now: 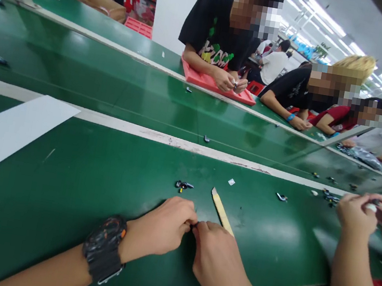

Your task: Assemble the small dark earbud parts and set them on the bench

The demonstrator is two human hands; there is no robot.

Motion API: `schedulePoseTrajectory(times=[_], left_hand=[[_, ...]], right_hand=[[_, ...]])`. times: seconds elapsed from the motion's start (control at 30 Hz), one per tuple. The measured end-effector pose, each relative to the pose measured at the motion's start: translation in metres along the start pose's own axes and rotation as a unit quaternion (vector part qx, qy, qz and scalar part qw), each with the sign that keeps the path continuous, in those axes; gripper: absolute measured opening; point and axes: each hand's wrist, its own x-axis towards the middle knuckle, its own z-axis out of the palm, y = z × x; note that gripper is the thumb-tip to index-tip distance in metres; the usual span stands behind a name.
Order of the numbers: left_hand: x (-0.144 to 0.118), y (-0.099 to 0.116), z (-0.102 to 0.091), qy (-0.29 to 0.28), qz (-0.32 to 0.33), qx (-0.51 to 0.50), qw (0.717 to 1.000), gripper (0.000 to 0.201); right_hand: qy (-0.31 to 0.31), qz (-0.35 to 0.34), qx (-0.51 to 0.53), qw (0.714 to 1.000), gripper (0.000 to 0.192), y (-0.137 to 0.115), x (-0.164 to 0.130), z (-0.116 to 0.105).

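Workroom: rows of ceiling lights (325, 19) shone past a white wall (178, 14), and several people sat along the line.
Green bench (58, 189): it ran across the view, with a white rail (142, 130) along its far side.
Left hand (164, 226): it came in from the lower left, a black watch (104, 241) on the wrist; thumb and forefinger were pinching one side of a small dark piece (193, 226).
Right hand (217, 257): its thumb and forefinger pinched the same piece from the other side, the two hands' fingertips nearly meeting.
Held piece: it sat between the fingertips, mostly hidden; whether it touched the bench could not be told.
Cutter (222, 210): yellow, it lay just beyond the right hand, blade end pointing away.
Loose parts (184, 186): they lay in a little cluster beyond the left hand.
White square (231, 182): it lay flat beyond the cutter.
Paper sheets (5, 136): they overlapped at the left, reaching over the rail.
Neighbour's hands (358, 215): at the right, they gripped a small dark-and-white item.
Opposite: a person in a black T-shirt leaned over a red tray (219, 84).
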Motion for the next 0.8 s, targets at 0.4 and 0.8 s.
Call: schedulePoseTrajectory(times=[0.4, 0.8], left_hand=[[-0.004, 0.004, -0.004, 0.024, -0.011, -0.045, 0.999, 0.032], [0.008, 0.015, -0.009, 0.121, -0.001, -0.26, 0.958, 0.02]], right_hand=[[0.021, 0.057, -0.001, 0.998, 0.029, -0.018, 0.002, 0.005], [0.125, -0.038, 0.529, 0.839, 0.047, 0.034, -0.007, 0.003]])
